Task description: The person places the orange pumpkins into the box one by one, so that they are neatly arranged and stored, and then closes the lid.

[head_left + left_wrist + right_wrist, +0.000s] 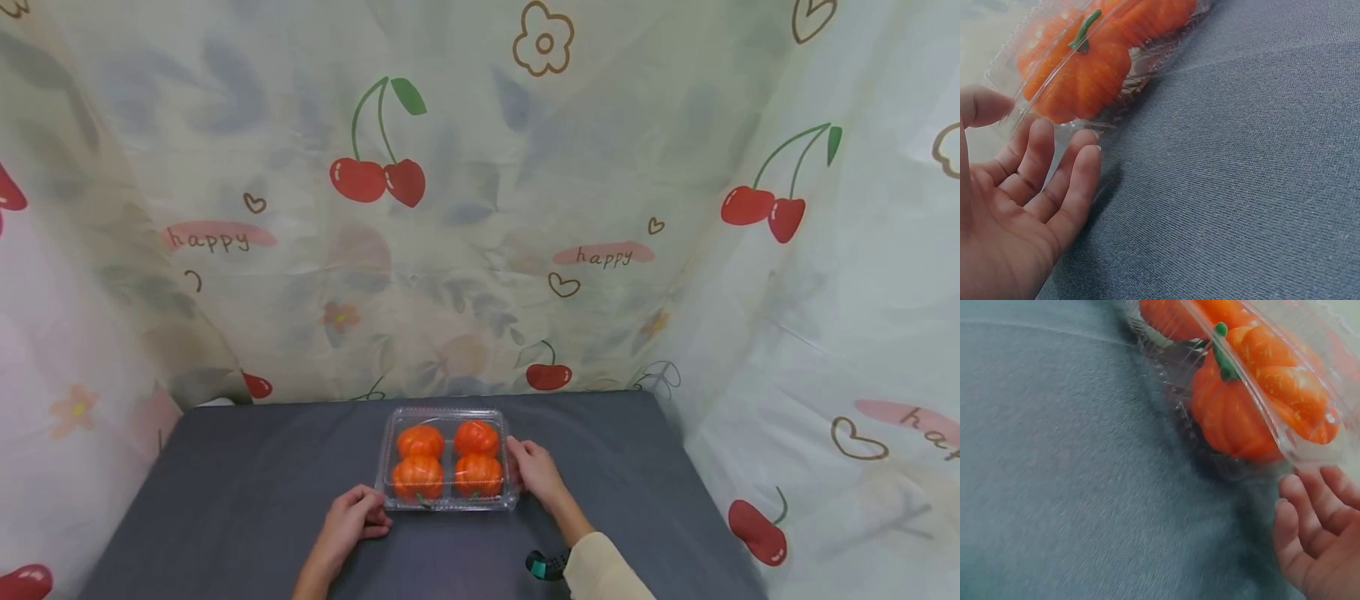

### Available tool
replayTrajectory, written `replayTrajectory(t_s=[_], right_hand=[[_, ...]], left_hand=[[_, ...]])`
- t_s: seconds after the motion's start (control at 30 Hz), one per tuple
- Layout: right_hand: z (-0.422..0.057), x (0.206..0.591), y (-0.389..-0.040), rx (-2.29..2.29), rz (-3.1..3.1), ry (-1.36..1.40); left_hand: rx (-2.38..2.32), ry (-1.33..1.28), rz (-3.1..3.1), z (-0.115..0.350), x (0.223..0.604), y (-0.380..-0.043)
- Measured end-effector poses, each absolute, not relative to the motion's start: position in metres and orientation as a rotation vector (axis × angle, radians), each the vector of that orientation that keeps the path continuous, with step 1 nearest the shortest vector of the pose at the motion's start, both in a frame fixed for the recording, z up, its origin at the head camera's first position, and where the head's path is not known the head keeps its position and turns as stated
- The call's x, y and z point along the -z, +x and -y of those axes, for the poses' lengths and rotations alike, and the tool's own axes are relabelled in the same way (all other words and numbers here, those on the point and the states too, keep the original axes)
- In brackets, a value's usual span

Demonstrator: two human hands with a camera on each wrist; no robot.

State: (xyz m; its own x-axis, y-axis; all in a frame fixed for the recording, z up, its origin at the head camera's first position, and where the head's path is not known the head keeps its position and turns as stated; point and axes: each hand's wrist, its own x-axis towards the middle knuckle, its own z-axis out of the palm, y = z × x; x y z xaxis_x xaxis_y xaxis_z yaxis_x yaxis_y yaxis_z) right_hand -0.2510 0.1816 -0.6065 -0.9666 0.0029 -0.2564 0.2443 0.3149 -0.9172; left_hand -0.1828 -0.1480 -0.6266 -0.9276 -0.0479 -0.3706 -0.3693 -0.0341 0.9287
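Observation:
A clear plastic clamshell box (pixel 447 504) with its lid down sits on the dark table. Several small orange pumpkins (pixel 417 477) with green stems show through it. My left hand (pixel 348 521) is at the box's near left corner, and thumb and fingertips pinch the rim there. In the left wrist view the other fingers (pixel 1079 181) are bent loosely under the corner. On the opposite side my right hand (pixel 536 471) holds the right edge. Its fingertips (pixel 1291 484) meet the rim in the right wrist view; the thumb's hold is partly hidden.
Dark grey cloth (pixel 247 500) covers the table. A pale curtain (pixel 465 250) printed with cherries and flowers hangs behind it and along both sides. A black and teal strap (pixel 546 567) shows beside the right sleeve (pixel 603 567).

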Motion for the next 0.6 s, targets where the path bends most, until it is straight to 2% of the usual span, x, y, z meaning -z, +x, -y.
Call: replayTrajectory(t_s=[0.3,0.6], right_hand=[[-0.203,0.603,-0.228,1.664,-2.0,0.089],[-0.218,0.605,-0.221,1.644,-1.744,-0.02]], left_hand=[[-2.072,-0.422,-1.979,0.15,0.625,-0.181],[-2.096,-0.372,-1.919,0.152,0.621,-0.179]])
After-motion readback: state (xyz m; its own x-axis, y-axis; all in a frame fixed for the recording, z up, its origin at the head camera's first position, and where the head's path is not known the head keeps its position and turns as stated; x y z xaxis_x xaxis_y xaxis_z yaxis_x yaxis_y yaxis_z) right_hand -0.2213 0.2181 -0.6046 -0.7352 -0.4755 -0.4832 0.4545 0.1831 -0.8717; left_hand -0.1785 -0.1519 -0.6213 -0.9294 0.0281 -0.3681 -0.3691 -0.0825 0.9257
